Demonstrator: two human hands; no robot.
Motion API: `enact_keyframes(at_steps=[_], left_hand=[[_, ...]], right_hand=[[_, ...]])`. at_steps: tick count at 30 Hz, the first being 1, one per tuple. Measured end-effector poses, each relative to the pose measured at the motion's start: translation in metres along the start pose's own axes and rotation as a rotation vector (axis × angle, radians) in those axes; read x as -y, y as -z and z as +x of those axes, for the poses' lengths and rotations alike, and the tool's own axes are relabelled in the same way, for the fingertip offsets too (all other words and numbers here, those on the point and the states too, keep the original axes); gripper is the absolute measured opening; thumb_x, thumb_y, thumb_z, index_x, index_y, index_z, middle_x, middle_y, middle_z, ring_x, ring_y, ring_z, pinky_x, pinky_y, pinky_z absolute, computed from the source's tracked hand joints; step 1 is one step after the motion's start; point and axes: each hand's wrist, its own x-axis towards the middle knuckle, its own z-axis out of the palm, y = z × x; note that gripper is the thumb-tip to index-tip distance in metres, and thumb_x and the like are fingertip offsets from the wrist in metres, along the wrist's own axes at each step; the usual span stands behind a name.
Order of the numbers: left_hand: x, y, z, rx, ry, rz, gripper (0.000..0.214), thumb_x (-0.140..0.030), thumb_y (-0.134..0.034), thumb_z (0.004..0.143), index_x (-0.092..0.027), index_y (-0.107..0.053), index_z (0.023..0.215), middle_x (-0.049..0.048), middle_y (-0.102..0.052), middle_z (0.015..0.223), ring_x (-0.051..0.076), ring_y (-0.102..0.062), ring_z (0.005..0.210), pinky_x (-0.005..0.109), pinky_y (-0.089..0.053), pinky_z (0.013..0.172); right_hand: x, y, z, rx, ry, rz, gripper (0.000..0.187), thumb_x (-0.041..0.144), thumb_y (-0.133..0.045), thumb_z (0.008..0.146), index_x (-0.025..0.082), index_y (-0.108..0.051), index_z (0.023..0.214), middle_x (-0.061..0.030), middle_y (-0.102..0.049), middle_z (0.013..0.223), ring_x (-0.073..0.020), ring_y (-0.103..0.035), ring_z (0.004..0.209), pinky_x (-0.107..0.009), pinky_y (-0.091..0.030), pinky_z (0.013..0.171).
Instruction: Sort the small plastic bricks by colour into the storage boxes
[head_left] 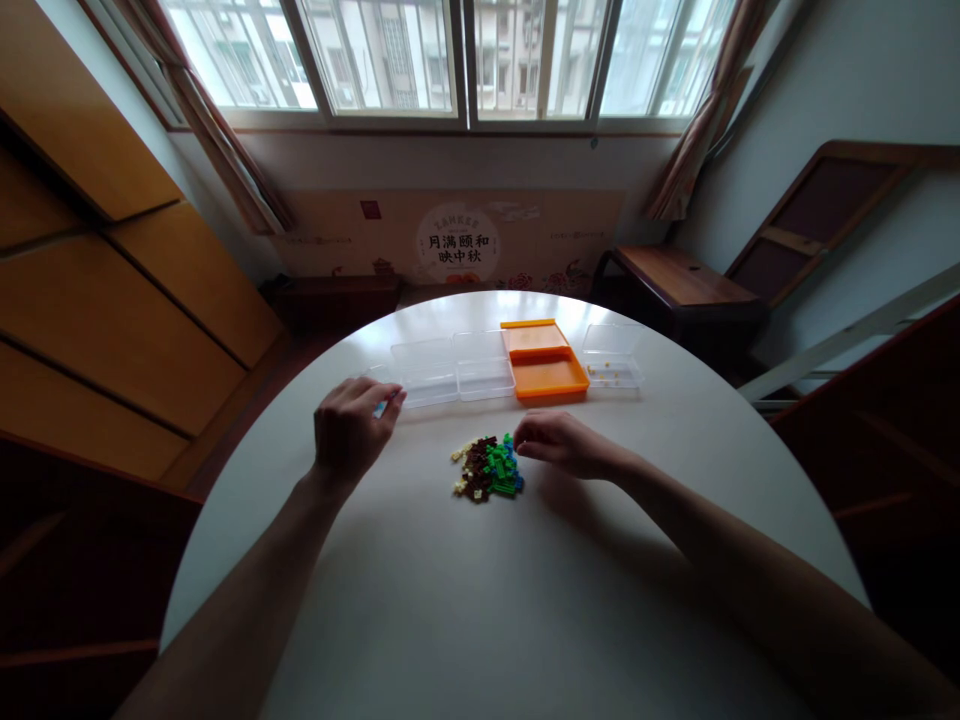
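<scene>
A small heap of tiny building bricks (489, 468), brown, green, blue and cream, lies in the middle of a round white table (465, 600). My right hand (559, 443) rests at the heap's right edge, its fingers pinched together on the pile; what they hold is too small to make out. My left hand (351, 428) hovers left of the heap, fingers curled, its fingertips at the near left corner of a clear plastic tray (424, 372). Something small and bluish shows at those fingertips.
Behind the heap stands a row of trays: two clear ones (484, 364), an orange tray (552, 375) with its orange lid (534, 336), and a clear tray (613, 369) holding a few cream bricks. Wooden furniture surrounds the table; windows are beyond.
</scene>
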Motion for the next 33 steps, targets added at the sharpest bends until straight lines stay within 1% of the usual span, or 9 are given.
enact_keyframes(at_steps=[2, 5, 7, 10, 16, 22, 25, 30, 33], left_hand=[[-0.011, 0.001, 0.002, 0.008, -0.118, -0.116, 0.013, -0.027, -0.06, 0.086, -0.019, -0.068, 0.079, 0.0021, -0.066, 0.072, 0.016, -0.059, 0.069, 0.029, -0.046, 0.067], [-0.033, 0.001, 0.003, 0.033, -0.279, -0.232, 0.008, -0.024, -0.062, 0.085, -0.02, -0.067, 0.081, 0.0002, -0.065, 0.073, 0.013, -0.057, 0.067, 0.027, -0.046, 0.067], [-0.048, 0.002, 0.003, 0.075, -0.362, -0.275, 0.005, -0.023, -0.062, 0.086, -0.021, -0.066, 0.085, -0.0004, -0.065, 0.074, 0.012, -0.056, 0.067, 0.027, -0.044, 0.068], [-0.066, 0.003, 0.003, 0.106, -0.437, -0.32, 0.005, -0.022, -0.062, 0.086, -0.021, -0.064, 0.09, -0.0007, -0.064, 0.074, 0.012, -0.055, 0.067, 0.027, -0.042, 0.066], [-0.08, 0.001, 0.002, 0.161, -0.497, -0.355, 0.01, -0.024, -0.058, 0.089, -0.021, -0.064, 0.096, 0.0005, -0.064, 0.076, 0.012, -0.053, 0.067, 0.027, -0.04, 0.065], [-0.085, 0.0, 0.004, 0.184, -0.519, -0.354, 0.01, -0.024, -0.056, 0.09, -0.021, -0.063, 0.097, 0.0006, -0.064, 0.077, 0.012, -0.053, 0.066, 0.027, -0.04, 0.064], [-0.085, 0.0, 0.005, 0.186, -0.526, -0.367, 0.01, -0.023, -0.057, 0.09, -0.021, -0.063, 0.096, 0.0005, -0.064, 0.077, 0.012, -0.053, 0.067, 0.027, -0.04, 0.064], [-0.082, 0.0, 0.004, 0.16, -0.503, -0.387, 0.009, -0.022, -0.059, 0.088, -0.02, -0.063, 0.096, 0.0002, -0.063, 0.075, 0.012, -0.052, 0.066, 0.027, -0.04, 0.065], [-0.081, -0.002, 0.002, 0.152, -0.498, -0.385, 0.009, -0.022, -0.059, 0.089, -0.021, -0.063, 0.096, 0.0001, -0.063, 0.075, 0.012, -0.052, 0.067, 0.027, -0.04, 0.065]], right_hand=[[-0.001, -0.003, 0.002, -0.042, -0.04, 0.149, 0.018, 0.031, -0.059, 0.085, 0.015, -0.066, 0.086, -0.0033, -0.063, 0.079, -0.013, -0.055, 0.072, -0.025, -0.043, 0.066], [0.0, -0.009, 0.004, -0.087, -0.143, 0.385, 0.025, 0.039, -0.061, 0.083, 0.014, -0.064, 0.084, -0.0021, -0.063, 0.074, -0.0102, -0.052, 0.061, -0.024, -0.042, 0.059], [0.003, -0.012, 0.004, -0.113, -0.201, 0.522, 0.028, 0.042, -0.064, 0.08, 0.013, -0.064, 0.083, -0.0014, -0.062, 0.071, -0.0085, -0.05, 0.056, -0.023, -0.041, 0.054], [0.008, -0.015, 0.004, -0.14, -0.219, 0.627, 0.03, 0.042, -0.068, 0.076, 0.013, -0.064, 0.082, -0.0002, -0.06, 0.066, -0.0083, -0.051, 0.055, -0.024, -0.043, 0.054], [0.013, -0.019, 0.003, -0.185, -0.157, 0.653, 0.028, 0.038, -0.072, 0.073, 0.014, -0.061, 0.081, 0.002, -0.059, 0.065, -0.0086, -0.052, 0.056, -0.024, -0.045, 0.055], [0.013, -0.026, 0.004, -0.201, -0.113, 0.683, 0.038, 0.043, -0.077, 0.068, 0.018, -0.05, 0.076, 0.0051, -0.054, 0.063, -0.0081, -0.051, 0.054, -0.023, -0.044, 0.051], [0.016, -0.026, 0.003, -0.195, -0.099, 0.676, 0.036, 0.043, -0.076, 0.07, 0.018, -0.05, 0.075, 0.0046, -0.053, 0.064, -0.0081, -0.05, 0.055, -0.023, -0.043, 0.052], [0.017, -0.023, 0.002, -0.209, -0.114, 0.652, 0.031, 0.043, -0.07, 0.076, 0.016, -0.057, 0.082, 0.0015, -0.058, 0.067, -0.0093, -0.052, 0.057, -0.024, -0.044, 0.054], [0.015, -0.022, 0.001, -0.187, -0.157, 0.606, 0.034, 0.047, -0.063, 0.08, 0.014, -0.06, 0.077, 0.0018, -0.055, 0.062, -0.0088, -0.048, 0.055, -0.024, -0.04, 0.053]])
